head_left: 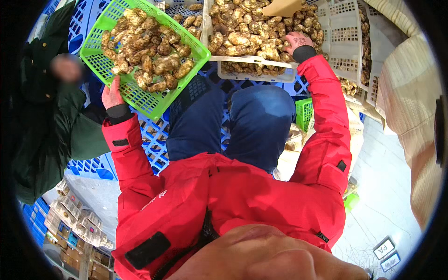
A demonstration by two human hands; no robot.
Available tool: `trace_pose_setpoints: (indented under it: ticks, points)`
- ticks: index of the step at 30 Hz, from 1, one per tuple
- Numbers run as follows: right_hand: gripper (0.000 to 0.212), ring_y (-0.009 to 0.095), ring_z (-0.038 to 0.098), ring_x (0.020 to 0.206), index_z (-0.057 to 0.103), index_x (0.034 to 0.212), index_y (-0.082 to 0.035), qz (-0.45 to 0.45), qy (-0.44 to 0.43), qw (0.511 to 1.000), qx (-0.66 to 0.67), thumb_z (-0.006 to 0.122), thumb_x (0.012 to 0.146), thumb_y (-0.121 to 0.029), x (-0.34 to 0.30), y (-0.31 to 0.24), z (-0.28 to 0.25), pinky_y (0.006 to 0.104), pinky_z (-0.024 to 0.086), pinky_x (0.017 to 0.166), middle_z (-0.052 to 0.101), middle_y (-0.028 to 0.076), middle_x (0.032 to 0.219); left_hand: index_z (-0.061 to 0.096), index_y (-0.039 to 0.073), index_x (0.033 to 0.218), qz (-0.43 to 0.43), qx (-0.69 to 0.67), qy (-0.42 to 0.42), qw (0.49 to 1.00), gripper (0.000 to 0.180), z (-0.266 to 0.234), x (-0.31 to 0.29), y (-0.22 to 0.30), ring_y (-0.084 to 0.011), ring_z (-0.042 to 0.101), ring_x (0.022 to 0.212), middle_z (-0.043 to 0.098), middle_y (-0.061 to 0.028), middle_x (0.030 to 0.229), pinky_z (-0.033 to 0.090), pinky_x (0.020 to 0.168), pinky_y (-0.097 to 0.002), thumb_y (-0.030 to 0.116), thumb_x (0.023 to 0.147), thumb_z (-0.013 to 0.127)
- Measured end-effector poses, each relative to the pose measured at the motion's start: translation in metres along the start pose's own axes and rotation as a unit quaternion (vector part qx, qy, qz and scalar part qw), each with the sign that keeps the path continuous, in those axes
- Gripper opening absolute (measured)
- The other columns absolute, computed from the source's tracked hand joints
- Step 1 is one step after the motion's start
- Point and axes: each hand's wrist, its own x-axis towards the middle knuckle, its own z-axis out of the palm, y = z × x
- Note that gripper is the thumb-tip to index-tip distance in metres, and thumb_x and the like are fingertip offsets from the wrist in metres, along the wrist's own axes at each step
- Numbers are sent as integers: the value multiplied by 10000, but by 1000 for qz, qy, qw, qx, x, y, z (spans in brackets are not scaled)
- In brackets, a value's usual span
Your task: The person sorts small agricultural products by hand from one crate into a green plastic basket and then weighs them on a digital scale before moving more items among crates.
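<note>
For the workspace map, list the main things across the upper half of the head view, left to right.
Dark green jacket → green basket holding knobbly brown produce → whitish crate → beige fabric.

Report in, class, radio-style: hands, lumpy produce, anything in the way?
Left hand at edge of green basket, lumpy brown produce inside. Right hand on produce in white crate. Brown sheet beyond right hand; seemingly not blocking.

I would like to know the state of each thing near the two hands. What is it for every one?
Green basket: open at the top, partly filled
White basket: open at the top, heaped
Brown lumps: loose, piled in both baskets
Cardboard piece: lying on the white basket's heap
Left hand: holding the green basket's edge
Right hand: on the white basket's lumps, grip unclear
</note>
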Motion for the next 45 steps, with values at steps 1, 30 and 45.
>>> trace_pose_setpoints:
  ticks: [1,30,45]
  points:
    - [377,264,510,927,529,1019,-168,20,-25,999,32,554,677,-326,4,5,2,356,419,778,543,78,1009,551,3,851,-9,6,-4,1000,155,2,-2,1,-123,538,586,574,-36,737,429,511,-238,136,772,559]
    - [212,304,545,711,502,694,-58,-115,104,988,-5,402,746,-237,41,12,16,407,421,522,544,146,696,568,2,862,-55,175,6,983,195,0,-24,20,-115,540,604,588,-41,742,433,543,-250,178,777,551]
    - [340,199,543,807,495,1058,-12,5,71,679,731,563,750,-140,-8,-65,-119,279,448,673,558,131,952,583,19,828,-45,244,48,968,188,56,-94,92,-99,497,591,557,-4,673,401,547,-248,194,765,553]
